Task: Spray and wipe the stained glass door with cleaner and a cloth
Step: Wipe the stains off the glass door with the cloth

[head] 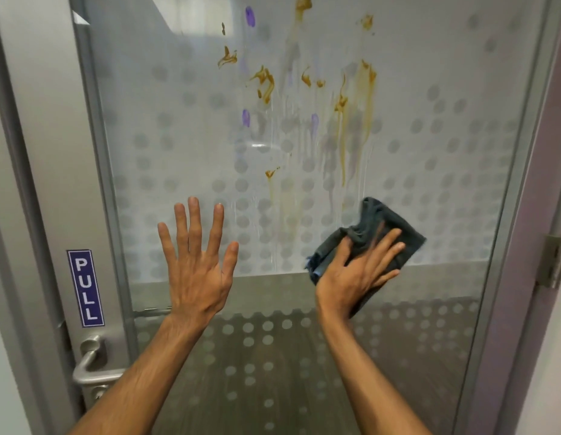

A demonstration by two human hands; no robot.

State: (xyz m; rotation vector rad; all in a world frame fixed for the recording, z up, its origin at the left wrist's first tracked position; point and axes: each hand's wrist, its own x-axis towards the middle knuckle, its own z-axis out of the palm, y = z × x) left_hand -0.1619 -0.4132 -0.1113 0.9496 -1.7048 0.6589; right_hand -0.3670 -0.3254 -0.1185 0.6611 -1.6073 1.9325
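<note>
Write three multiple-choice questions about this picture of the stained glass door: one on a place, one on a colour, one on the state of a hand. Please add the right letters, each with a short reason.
1. Where is the PULL sign?
A. at the far right of the view
B. on the door frame, above the lever handle
C. at the very top of the view

2. Which colours are the stains on the glass?
A. brown and purple
B. red and green
C. only black

3. How is the left hand?
A. curled into a fist
B. gripping the lever handle
C. open, with fingers spread

Answers:
1 B: the sign sits on the grey frame, over the handle.
2 A: brown streaks and purple smudges show.
3 C: all five fingers are straight and apart, holding nothing.
</note>
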